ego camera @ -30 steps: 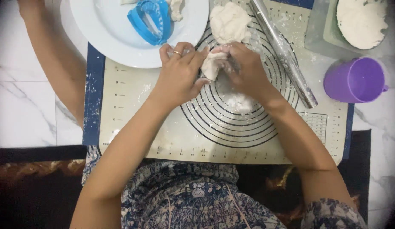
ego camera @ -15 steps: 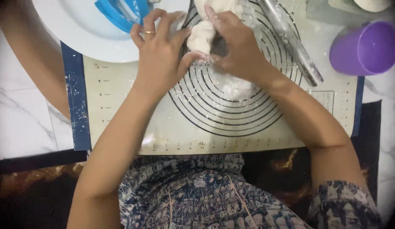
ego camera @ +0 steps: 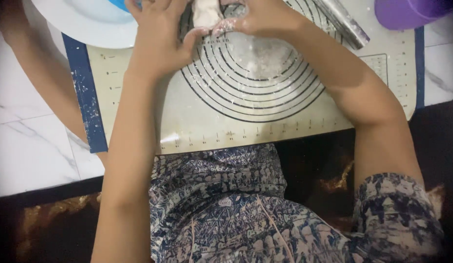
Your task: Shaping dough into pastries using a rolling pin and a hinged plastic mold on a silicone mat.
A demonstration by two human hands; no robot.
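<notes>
While both hands press together, the dough (ego camera: 205,13) sits between their fingers.
The left hand (ego camera: 158,39) and right hand (ego camera: 265,19) close around it, above the floury mat (ego camera: 246,112); a white plate (ego camera: 85,24) lies just left of the left fingers.

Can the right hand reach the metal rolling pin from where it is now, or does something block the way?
Probably yes. The right hand holds the dough together with the left hand, and the rolling pin lies just beside it on the mat, with nothing between them. It would have to release the dough first.
</notes>
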